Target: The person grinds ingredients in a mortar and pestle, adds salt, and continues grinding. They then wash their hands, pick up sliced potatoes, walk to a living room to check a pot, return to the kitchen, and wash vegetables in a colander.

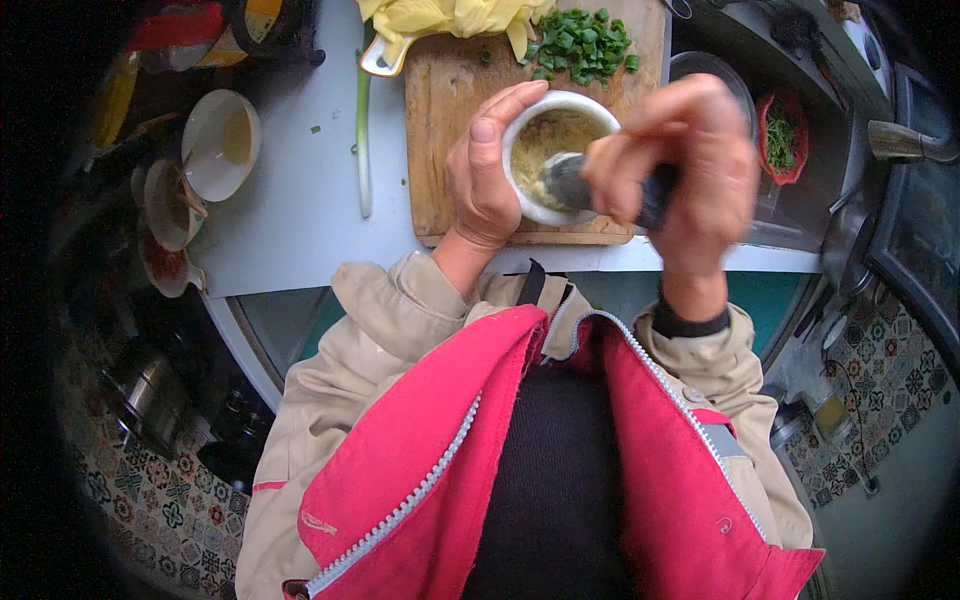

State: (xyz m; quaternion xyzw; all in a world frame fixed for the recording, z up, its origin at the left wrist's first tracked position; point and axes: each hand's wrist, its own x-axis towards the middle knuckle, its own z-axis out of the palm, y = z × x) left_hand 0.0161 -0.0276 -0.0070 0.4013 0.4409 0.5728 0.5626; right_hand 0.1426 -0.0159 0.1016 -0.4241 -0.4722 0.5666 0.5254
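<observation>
A white stone mortar (564,219) stands on a wooden cutting board (442,150), with a pale yellowish mash (551,139) inside. Cupped around the mortar's left side is my left hand (491,165). My right hand (690,165), blurred by motion, grips a dark pestle (568,181) whose end reaches into the mash. Chopped green onion (581,45) is heaped on the board beyond the mortar. Beside it at the top, pale yellow slices (450,16) fill a white dish (386,58) with a brown rim.
A green onion stalk (363,142) lies on the white counter (300,225), left of the board. Bowls (217,142) stand along the counter's left edge. On the right, a sink (814,202) holds a red basket (799,127) with greens. A cleaver-like handled tool (900,142) lies farther right.
</observation>
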